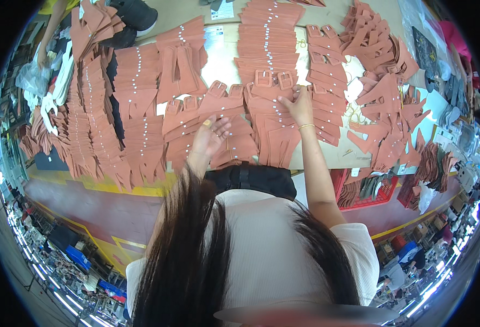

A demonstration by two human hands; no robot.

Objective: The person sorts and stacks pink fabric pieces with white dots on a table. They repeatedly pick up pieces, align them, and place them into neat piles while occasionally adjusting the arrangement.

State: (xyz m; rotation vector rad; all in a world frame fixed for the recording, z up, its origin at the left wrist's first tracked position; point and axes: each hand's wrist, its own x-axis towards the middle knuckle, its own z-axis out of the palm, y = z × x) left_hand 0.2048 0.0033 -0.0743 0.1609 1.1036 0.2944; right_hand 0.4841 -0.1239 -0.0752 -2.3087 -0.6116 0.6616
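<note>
Rows of overlapping salmon leather-like cut pieces with small white tags cover the table. My left hand [213, 136] hovers palm up over the near middle rows, fingers loosely spread and nothing in them; a yellowish patch shows at one fingertip. To its right, my right hand [300, 107] grips the edge of a salmon piece [266, 104] in the centre row, thumb on top; its other fingers are partly hidden. Just beyond it lie square buckle-shaped pieces [263, 78]. More buckle-shaped pieces [217, 89] top the row beyond my left hand.
A loose heap of salmon pieces [384, 46] lies at the far right. Long fanned rows [90, 114] fill the left side. A red crate [379, 193] with stacked pieces stands below the table's right edge. At the far left, another person's arm [46, 43] reaches in near clear plastic bags.
</note>
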